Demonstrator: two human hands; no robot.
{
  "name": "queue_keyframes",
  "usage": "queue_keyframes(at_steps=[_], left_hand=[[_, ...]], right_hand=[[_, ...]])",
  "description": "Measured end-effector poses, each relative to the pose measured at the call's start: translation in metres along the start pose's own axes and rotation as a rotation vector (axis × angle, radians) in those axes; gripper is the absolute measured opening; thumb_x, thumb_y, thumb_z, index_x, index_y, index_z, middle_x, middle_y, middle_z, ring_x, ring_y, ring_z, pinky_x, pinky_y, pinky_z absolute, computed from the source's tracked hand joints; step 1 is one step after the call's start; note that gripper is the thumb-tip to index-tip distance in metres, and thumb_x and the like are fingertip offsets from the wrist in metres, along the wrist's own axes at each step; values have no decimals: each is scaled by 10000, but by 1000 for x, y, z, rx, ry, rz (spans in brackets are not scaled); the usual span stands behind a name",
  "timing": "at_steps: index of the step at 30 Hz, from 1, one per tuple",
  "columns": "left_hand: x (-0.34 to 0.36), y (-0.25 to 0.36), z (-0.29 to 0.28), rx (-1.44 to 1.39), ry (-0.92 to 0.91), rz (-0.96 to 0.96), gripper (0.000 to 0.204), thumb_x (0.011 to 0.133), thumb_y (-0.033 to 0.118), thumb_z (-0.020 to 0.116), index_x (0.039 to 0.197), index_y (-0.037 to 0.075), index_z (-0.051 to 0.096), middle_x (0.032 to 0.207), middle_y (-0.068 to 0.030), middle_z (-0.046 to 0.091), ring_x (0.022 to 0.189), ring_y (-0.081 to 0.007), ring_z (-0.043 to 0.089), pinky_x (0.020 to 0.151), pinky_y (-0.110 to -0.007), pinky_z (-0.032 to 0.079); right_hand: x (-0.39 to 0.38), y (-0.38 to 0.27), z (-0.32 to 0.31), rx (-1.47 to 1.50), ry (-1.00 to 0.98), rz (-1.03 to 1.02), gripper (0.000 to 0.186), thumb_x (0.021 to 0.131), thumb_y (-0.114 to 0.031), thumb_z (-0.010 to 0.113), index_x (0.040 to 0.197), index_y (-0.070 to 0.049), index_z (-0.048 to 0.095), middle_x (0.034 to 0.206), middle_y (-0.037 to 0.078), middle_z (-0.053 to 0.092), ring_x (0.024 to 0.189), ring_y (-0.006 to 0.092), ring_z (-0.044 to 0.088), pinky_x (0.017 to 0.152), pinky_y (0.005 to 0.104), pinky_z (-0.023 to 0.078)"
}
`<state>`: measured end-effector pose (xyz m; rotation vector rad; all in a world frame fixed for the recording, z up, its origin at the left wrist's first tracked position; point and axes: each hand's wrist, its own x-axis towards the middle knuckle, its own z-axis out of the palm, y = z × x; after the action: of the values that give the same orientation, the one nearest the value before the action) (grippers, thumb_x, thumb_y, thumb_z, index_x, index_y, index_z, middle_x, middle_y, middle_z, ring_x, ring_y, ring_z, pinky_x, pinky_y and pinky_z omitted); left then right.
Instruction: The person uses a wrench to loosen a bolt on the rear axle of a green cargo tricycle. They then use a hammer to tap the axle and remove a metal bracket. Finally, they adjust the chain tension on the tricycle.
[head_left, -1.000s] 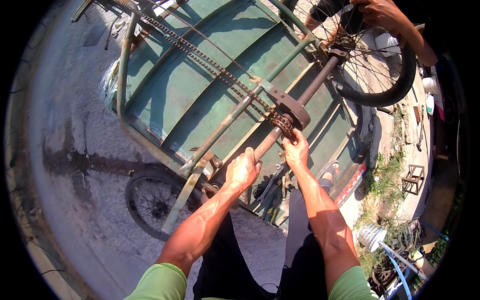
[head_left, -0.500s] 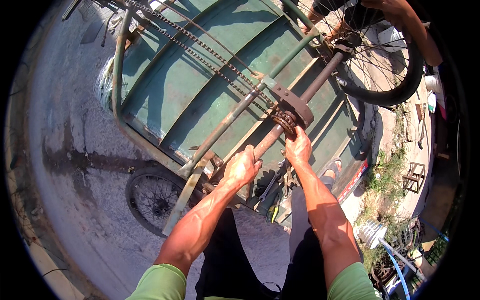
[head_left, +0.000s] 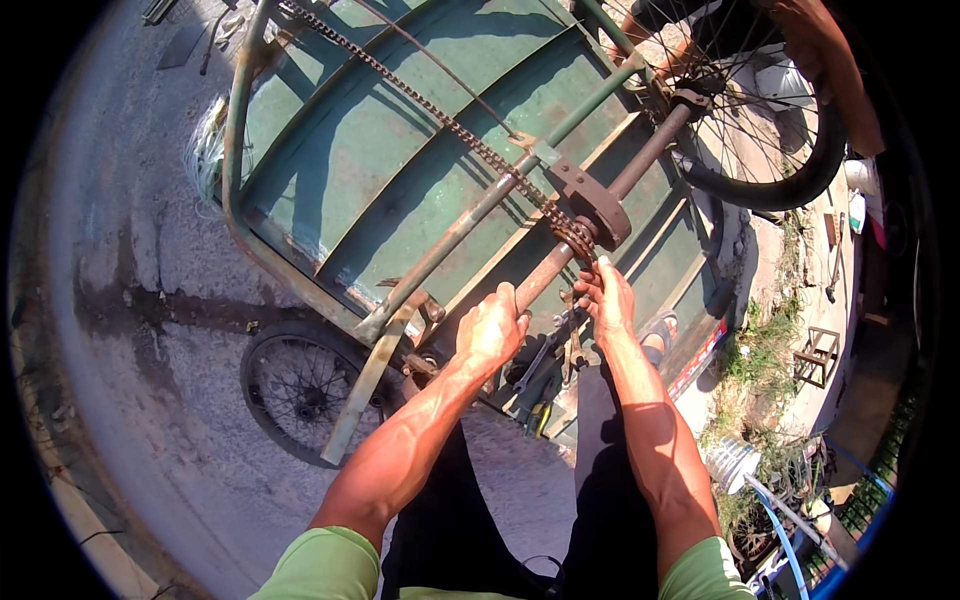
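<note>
My left hand (head_left: 492,328) is wrapped round a rusty axle shaft (head_left: 545,277), just below the sprocket. At the sprocket's (head_left: 574,238) lower edge is my right hand (head_left: 608,303), its fingers apart and slightly curled, the fingertips at the chain there. A rusty chain (head_left: 430,108) runs from the sprocket to the upper left, across the green metal underside (head_left: 400,165) of a cart. Beside the sprocket, a brown bearing block (head_left: 597,208) holds the shaft. Whether the right fingertips press on the chain is hard to make out.
A spoked wheel (head_left: 815,185) sits at the shaft's far end, with another person's arm (head_left: 850,90) over it. Another wheel (head_left: 305,392) is at lower left. Wrenches (head_left: 575,345) and pliers (head_left: 540,415) lie below my hands. A white bucket (head_left: 733,463) stands at right.
My right hand's fingers have loosened and spread at the sprocket. The chain's two separate strands now appear as one line. My left hand stays on the shaft.
</note>
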<state>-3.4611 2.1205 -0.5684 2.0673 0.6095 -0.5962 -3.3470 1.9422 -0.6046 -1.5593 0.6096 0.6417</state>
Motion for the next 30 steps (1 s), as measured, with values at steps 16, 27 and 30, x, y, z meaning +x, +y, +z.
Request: queue_keyframes(at_steps=[16, 27, 30], left_hand=[[1, 4, 3, 14, 6, 22, 314, 899, 232, 667, 1044, -1, 516, 980, -267, 683, 949, -455, 674, 813, -544, 520], [1, 5, 9, 53, 57, -3, 310, 897, 237, 679, 1022, 8, 512, 933, -249, 688, 912, -455, 678, 780, -543, 524], [2, 5, 8, 46, 61, 19, 307, 893, 232, 678, 1022, 2, 521, 933, -258, 687, 900, -459, 682, 773, -546, 526]], right_hand=[[20, 4, -6, -45, -202, -72, 647, 871, -587, 719, 1180, -22, 663, 1039, 47, 626, 914, 127, 567, 664, 278, 570], [-2, -10, 12, -249, -46, -54, 583, 905, -567, 693, 1066, -7, 668, 941, 36, 647, 784, 100, 621, 605, 228, 532], [5, -3, 1, -144, -150, -72, 551, 940, -540, 658, 1129, -23, 671, 972, 18, 646, 814, 97, 628, 614, 239, 549]])
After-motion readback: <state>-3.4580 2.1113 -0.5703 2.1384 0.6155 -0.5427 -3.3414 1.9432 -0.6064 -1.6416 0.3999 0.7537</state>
